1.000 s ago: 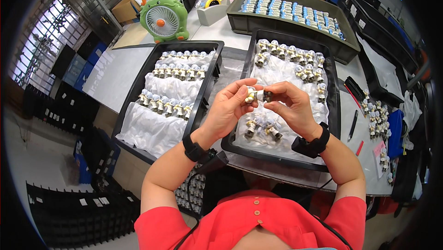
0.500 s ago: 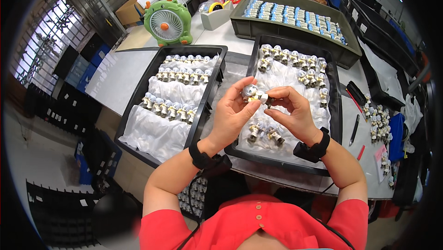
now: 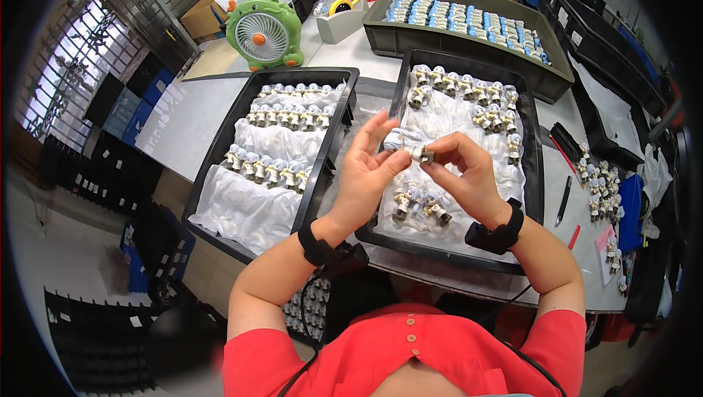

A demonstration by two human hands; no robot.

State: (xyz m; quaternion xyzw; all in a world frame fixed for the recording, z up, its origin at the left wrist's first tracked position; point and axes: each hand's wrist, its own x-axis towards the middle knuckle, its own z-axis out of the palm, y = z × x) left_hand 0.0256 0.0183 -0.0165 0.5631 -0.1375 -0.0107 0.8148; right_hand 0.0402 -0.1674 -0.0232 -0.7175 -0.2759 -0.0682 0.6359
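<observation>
Head view: small white-and-brass fitting (image 3: 410, 146) being held above right black tray (image 3: 529, 177). Left hand (image 3: 366, 177) fingers being closed on its white end, right hand (image 3: 469, 177) fingers being pinched on brass end. More fittings being kept on white cloth in tray below. Left of tray, second black tray (image 3: 220, 141) with rows.

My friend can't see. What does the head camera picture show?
Two bare hands, left hand and right hand, hold one small white-and-metal fitting together above a black plastic tray lined with white cloth. More such fittings stand in rows there and in a second black tray, near a green toy-like fan.
</observation>
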